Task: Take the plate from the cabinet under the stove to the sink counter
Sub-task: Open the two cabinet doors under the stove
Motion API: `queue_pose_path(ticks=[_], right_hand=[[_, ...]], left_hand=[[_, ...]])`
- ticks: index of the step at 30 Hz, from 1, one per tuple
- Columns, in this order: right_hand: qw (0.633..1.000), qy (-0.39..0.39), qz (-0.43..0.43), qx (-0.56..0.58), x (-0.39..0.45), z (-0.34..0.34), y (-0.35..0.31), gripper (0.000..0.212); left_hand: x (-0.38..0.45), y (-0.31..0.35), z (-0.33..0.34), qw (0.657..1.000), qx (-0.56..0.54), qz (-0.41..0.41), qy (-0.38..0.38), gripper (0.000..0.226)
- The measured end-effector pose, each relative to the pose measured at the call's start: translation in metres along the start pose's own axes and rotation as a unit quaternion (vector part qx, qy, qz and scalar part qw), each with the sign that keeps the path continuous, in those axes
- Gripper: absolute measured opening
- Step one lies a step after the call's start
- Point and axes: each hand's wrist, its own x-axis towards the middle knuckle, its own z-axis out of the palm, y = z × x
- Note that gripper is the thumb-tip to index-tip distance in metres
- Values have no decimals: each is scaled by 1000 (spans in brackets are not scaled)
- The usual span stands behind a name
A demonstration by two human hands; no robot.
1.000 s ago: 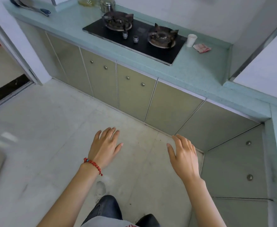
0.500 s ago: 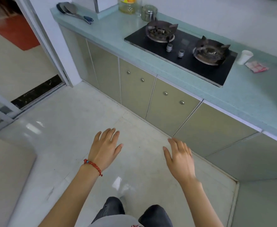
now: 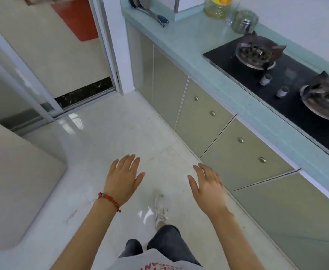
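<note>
A black two-burner gas stove point(image 3: 288, 90) is set into a pale green counter point(image 3: 214, 75) on the right. Below it, beige cabinet doors point(image 3: 243, 152) with round metal knobs are all closed. No plate is in view. My left hand point(image 3: 122, 178), with a red bead bracelet on the wrist, hovers open over the white floor, fingers spread. My right hand point(image 3: 208, 186) is also open and empty, just left of the cabinet fronts and not touching them.
On the counter's far end lie metal ladles point(image 3: 150, 10), an oil bottle point(image 3: 218, 6) and a lidded glass jar point(image 3: 244, 21). A sliding glass door point(image 3: 23, 80) and doorway are at the left. A beige appliance corner point(image 3: 13, 182) juts in at lower left. My shoe point(image 3: 160, 209) is on the tiles.
The view has swung left along the counter: the stove now sits at the far right and the doorway has come into sight. Both hands stay open and empty in front of me.
</note>
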Motion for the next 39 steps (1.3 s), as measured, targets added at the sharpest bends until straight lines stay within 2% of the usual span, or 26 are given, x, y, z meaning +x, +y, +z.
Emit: queue_pose_path(ticks=[2,6,15,20,25,31,36,39], right_hand=[[1000,-7,-16,8,29,3,2,44],[999,2,-33,24,84,-1,7,64],[999,6,21,33,156,-8,31,65],[994,-8,100,37,164,-3,53,44],[980,-19,196,35,168,-3,72,52],[946,22,316,71,179,4,80,37],[915,48,380,124,191,10,86,42],[897,59,406,162,198,10,98,41]], left_hand=[[22,-3,-3,1000,3,-15,-5,73],[71,3,-16,1000,6,-14,-11,73],[171,37,-36,997,20,62,-27,71],[213,54,-35,989,36,134,-43,70],[256,72,-31,968,49,242,-44,54],[312,98,-29,927,50,370,-26,47],[345,126,-22,904,37,422,-52,45],[355,145,-16,901,-30,422,-92,54]])
